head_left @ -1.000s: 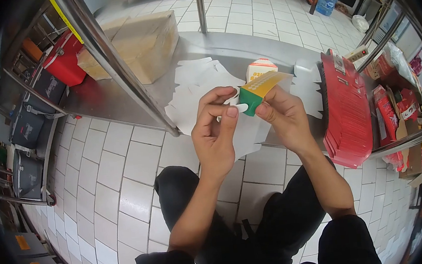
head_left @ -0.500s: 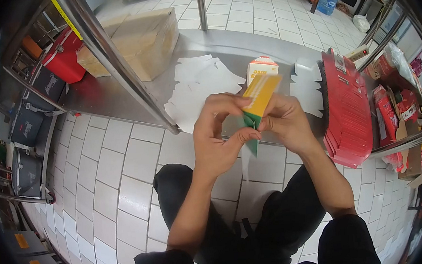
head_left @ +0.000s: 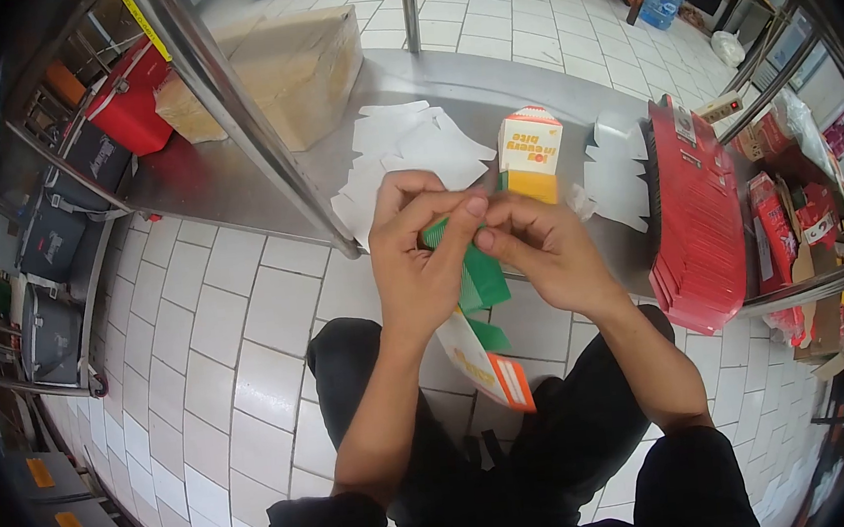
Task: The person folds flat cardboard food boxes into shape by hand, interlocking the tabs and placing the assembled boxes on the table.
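Observation:
Between my hands, in front of my knees, is a partly folded paper food carton [head_left: 485,280] with green panels. A long white flap with an orange end hangs from it toward my lap. My left hand [head_left: 413,254] is closed around the carton's upper left part, thumb bent over it. With thumb and fingers pinched together, my right hand [head_left: 554,257] grips its upper right edge. The fingers hide the fold between them. Just beyond my fingertips, a white, orange and yellow printed carton [head_left: 530,149] lies on the metal shelf.
Flat white card blanks [head_left: 412,144] cover part of the metal shelf [head_left: 466,77], and more white blanks [head_left: 619,181] lie on the right. Beside them is a long stack of red cartons [head_left: 697,224]. A cardboard box [head_left: 275,76] and a steel post [head_left: 250,128] stand left.
The carton in my hands has turned: its yellow panel was raised, and now green panels face me with the white flap hanging lower. Both hands still hold it.

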Demonstrator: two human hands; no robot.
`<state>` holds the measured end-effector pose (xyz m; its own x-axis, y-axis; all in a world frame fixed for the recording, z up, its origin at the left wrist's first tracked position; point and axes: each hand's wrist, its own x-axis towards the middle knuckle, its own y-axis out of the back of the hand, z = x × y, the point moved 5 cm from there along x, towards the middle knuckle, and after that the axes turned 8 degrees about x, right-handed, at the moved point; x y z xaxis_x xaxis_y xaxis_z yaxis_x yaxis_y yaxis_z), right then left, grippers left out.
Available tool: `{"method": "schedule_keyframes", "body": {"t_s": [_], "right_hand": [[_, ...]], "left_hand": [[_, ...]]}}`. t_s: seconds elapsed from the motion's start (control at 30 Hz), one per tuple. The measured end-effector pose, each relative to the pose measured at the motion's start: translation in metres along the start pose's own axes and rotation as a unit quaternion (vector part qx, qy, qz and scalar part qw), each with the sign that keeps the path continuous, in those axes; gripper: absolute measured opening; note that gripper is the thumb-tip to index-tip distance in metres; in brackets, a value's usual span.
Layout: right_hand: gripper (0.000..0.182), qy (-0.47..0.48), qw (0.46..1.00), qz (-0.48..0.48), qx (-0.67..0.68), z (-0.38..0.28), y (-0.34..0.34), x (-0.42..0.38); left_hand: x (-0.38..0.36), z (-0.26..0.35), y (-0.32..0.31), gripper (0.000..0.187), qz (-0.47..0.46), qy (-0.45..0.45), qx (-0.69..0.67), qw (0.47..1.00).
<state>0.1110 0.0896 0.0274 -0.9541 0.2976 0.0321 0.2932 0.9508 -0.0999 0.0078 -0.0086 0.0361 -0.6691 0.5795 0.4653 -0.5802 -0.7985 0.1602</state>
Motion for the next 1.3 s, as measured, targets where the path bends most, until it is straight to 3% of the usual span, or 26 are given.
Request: {"method": "schedule_keyframes", "body": {"t_s": [0.1,0.17,0.2,0.27,0.3,0.4,0.43,0.5,0.53,0.6,0.63,0.67,0.7,0.73,0.77,0.8,0.83,0.9,1.0,1.03,1.2,1.27,1.3], "right_hand": [[0.017,0.048,0.992,0.089,-0.070,-0.005,0.010,0.002],[0.021,0.076,0.987,0.124,0.061,-0.001,0.020,0.004],[0.021,0.077,0.987,0.126,0.061,-0.005,0.018,0.004],[0.025,0.146,0.958,0.169,0.179,-0.021,0.017,0.004],[0.025,0.145,0.959,0.168,0.178,-0.021,0.019,0.004],[0.028,0.179,0.936,0.159,0.257,-0.025,0.027,0.001],[0.027,0.188,0.934,0.158,0.261,-0.028,0.028,0.000],[0.026,0.196,0.931,0.156,0.264,-0.030,0.032,-0.002],[0.025,0.184,0.943,0.142,0.240,-0.028,0.032,-0.002],[0.025,0.171,0.952,0.124,0.221,-0.026,0.034,-0.004],[0.023,0.121,0.969,0.147,0.154,-0.025,0.035,-0.006],[0.022,0.071,0.979,0.168,0.086,-0.022,0.037,-0.006],[0.022,0.071,0.980,0.166,0.087,-0.016,0.036,-0.003],[0.022,0.173,0.948,0.263,-0.041,-0.019,0.043,-0.006],[0.023,0.268,0.881,0.352,-0.168,-0.027,0.045,-0.014],[0.023,0.268,0.880,0.354,-0.168,-0.033,0.043,-0.014],[0.027,0.370,0.834,0.280,-0.298,-0.056,0.027,-0.018],[0.035,0.458,0.759,0.197,-0.419,-0.069,0.008,-0.021],[0.033,0.427,0.721,0.131,-0.530,-0.058,-0.003,-0.020],[0.032,0.439,0.730,0.140,-0.505,-0.056,0.002,-0.020],[0.022,0.466,0.766,0.164,-0.412,-0.060,-0.002,-0.022],[0.011,0.328,0.910,0.231,-0.108,-0.040,0.009,-0.018],[0.011,0.327,0.910,0.232,-0.108,-0.037,0.007,-0.018]], "left_hand": [[-0.001,0.013,0.006,0.016,0.124,-0.124,0.086,0.981],[-0.007,0.027,0.014,0.026,0.163,-0.116,-0.027,0.979],[-0.009,0.025,0.017,0.026,0.161,-0.116,-0.027,0.980],[-0.013,0.024,0.002,0.034,-0.135,-0.148,-0.163,0.966],[-0.017,0.027,-0.007,0.040,-0.222,0.007,-0.183,0.958],[-0.017,0.003,-0.027,0.040,-0.287,0.080,-0.188,0.936],[-0.015,0.005,-0.031,0.040,-0.286,0.079,-0.189,0.936],[-0.006,-0.001,-0.023,0.043,-0.056,0.161,-0.435,0.884],[-0.004,0.002,-0.021,0.043,-0.054,0.161,-0.434,0.885],[0.002,0.006,-0.004,0.061,0.016,0.149,-0.425,0.893],[0.003,-0.004,0.002,0.049,0.040,0.169,-0.382,0.908],[0.002,-0.007,0.003,0.049,0.043,0.169,-0.380,0.909],[0.001,-0.011,0.006,0.042,0.074,0.167,-0.329,0.927],[0.000,-0.012,0.009,0.039,0.103,0.165,-0.277,0.941],[0.000,-0.011,0.008,0.039,0.103,0.165,-0.276,0.941],[0.000,-0.010,0.008,0.036,0.108,0.162,-0.253,0.948],[0.000,-0.008,0.008,0.034,0.113,0.159,-0.231,0.953],[-0.002,-0.003,0.002,0.034,0.096,0.162,-0.240,0.952],[-0.009,0.001,-0.005,0.034,0.057,0.153,-0.304,0.939],[-0.009,0.004,-0.008,0.034,0.039,0.131,-0.362,0.922],[-0.011,0.001,-0.011,0.036,-0.002,0.106,-0.360,0.927],[-0.015,-0.005,-0.016,0.036,-0.012,0.101,-0.368,0.924],[-0.020,-0.013,-0.019,0.038,-0.021,0.130,-0.358,0.924]]}}
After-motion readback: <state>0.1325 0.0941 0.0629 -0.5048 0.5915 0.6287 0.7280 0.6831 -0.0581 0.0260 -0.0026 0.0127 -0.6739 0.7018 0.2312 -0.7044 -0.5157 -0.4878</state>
